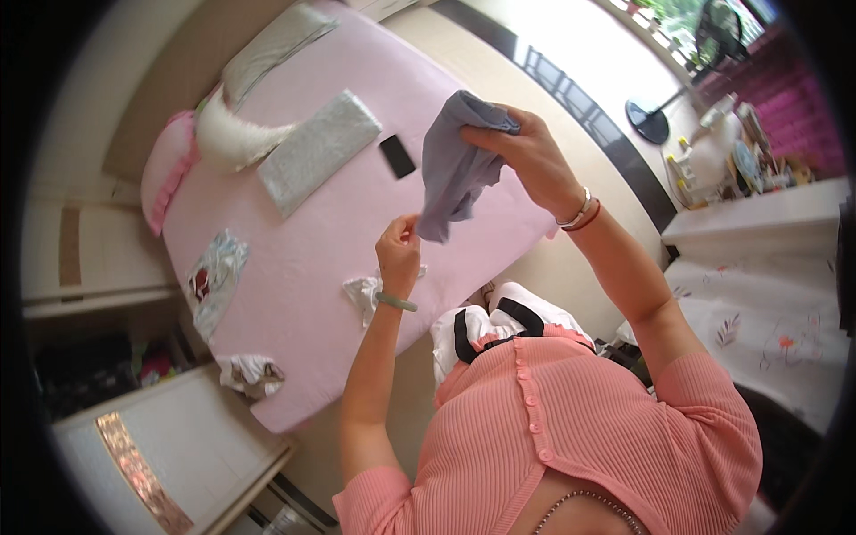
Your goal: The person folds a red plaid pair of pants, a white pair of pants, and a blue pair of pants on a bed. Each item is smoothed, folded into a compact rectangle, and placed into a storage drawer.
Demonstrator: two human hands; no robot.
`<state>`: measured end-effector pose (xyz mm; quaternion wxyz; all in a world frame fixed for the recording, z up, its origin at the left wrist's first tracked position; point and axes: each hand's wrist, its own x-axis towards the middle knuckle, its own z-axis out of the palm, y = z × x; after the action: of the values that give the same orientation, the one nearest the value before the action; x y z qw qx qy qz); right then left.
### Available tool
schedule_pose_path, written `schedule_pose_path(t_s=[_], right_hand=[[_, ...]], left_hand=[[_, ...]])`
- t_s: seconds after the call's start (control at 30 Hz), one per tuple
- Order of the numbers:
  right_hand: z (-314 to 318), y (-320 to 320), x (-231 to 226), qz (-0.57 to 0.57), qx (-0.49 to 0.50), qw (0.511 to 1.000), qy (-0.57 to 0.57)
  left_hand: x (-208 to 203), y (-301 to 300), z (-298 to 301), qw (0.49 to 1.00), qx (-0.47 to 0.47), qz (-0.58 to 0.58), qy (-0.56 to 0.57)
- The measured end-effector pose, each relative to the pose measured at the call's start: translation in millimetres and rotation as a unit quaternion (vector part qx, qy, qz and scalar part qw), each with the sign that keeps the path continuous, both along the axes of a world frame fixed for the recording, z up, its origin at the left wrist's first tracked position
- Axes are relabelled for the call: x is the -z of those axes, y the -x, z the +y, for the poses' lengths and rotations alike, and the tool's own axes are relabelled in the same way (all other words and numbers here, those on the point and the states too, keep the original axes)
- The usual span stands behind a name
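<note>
A grey-blue cloth (pixel 455 165) hangs in the air over the pink bed (pixel 312 267). My right hand (pixel 526 152) grips the cloth's upper part, with a bracelet and a red cord on that wrist. My left hand (pixel 399 250) pinches the cloth's lower corner and wears a green bangle. Just below my left hand a small white cloth (pixel 361 292) lies near the bed's edge.
On the bed lie a folded grey cloth (pixel 316 147), a dark phone (pixel 397 156), a white pillow (pixel 232 134), a patterned cloth (pixel 214 276) and a crumpled cloth (pixel 252 374). A white cabinet (pixel 169 446) stands at lower left. A standing fan (pixel 664 98) and a cluttered table (pixel 758 205) are on the right.
</note>
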<state>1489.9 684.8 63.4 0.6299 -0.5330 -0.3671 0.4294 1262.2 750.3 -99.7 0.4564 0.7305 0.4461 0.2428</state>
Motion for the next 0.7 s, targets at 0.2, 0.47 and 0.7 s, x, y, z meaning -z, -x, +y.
schedule_pose_path(t_s=[0.2,0.47,0.7], right_hand=[[-45,-31,-16,-0.025,0.142,0.99,0.006],[-95,-17,-14,-0.003,0.286,0.958,-0.029],[-184,-18,-5,-0.007,0.384,0.923,0.029]], left_hand=[[-43,-57,-10,0.822,0.045,-0.284,0.491],[-56,-129,-50,0.781,0.147,-0.326,0.512],[-18,-129,-63,0.721,0.241,-0.238,0.605]])
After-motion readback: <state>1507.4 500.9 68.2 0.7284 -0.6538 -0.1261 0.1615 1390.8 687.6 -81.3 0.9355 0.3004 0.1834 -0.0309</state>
